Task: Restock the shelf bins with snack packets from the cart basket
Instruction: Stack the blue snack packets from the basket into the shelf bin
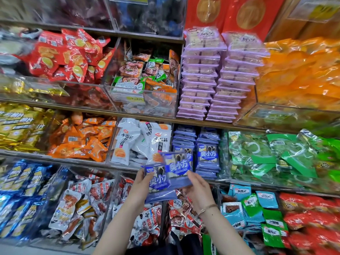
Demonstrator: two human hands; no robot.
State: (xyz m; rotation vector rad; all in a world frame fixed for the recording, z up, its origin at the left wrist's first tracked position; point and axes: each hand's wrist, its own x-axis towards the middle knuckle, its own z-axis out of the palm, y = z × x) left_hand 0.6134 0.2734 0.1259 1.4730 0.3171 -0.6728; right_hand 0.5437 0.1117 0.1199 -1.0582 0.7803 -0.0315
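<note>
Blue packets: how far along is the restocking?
Done: the matching blue bin already holds two stacks. In hand: left hand and right hand grip blue packets before that bin. Left: placing both; the cart basket is out of view, so remaining stock is unknown.

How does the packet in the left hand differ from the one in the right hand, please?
The left-hand packet sits lower, its label partly covered; the right-hand packet is higher, overlapping it, label fully showing. The left hand pinches its packet's left edge; the right hand grips its packet's lower corner. Both share one blue design.
</note>
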